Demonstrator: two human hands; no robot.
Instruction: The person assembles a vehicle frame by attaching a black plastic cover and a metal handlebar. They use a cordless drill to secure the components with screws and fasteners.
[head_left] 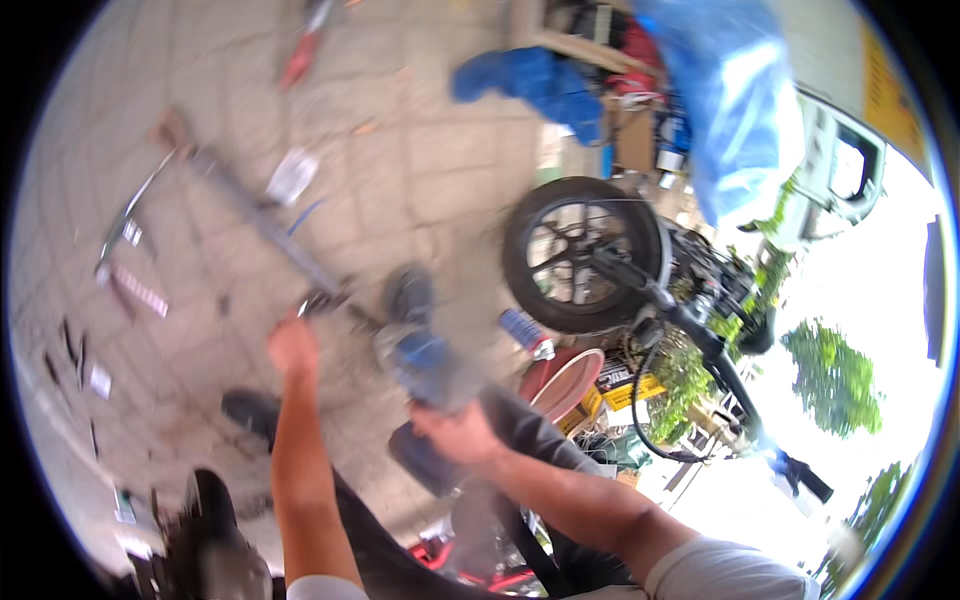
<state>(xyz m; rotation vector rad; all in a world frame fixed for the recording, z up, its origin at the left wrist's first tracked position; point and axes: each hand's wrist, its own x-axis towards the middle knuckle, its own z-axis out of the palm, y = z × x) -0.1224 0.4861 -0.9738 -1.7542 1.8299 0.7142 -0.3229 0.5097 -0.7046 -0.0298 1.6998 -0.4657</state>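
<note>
The picture is motion-blurred. My left hand (pixel 292 347) is a closed fist at the near end of a long grey metal bar (pixel 262 218) that runs away across the paved ground toward the upper left. My right hand (pixel 455 430) grips a blue and grey power tool (pixel 422 352), held just right of the bar's near end. Its dark front part (pixel 408 293) points up and away from me. Both forearms come in from the lower edge, over my dark trousers.
A motorbike with its black wheel (pixel 582 255) stands to the right, with a blue tarp (pixel 742 105) behind it. A spray can (pixel 526 331) and a red bowl (pixel 568 383) lie near the wheel. A curved metal rod (pixel 122 222), white paper (pixel 292 176) and a red-handled tool (pixel 300 58) lie on the paving.
</note>
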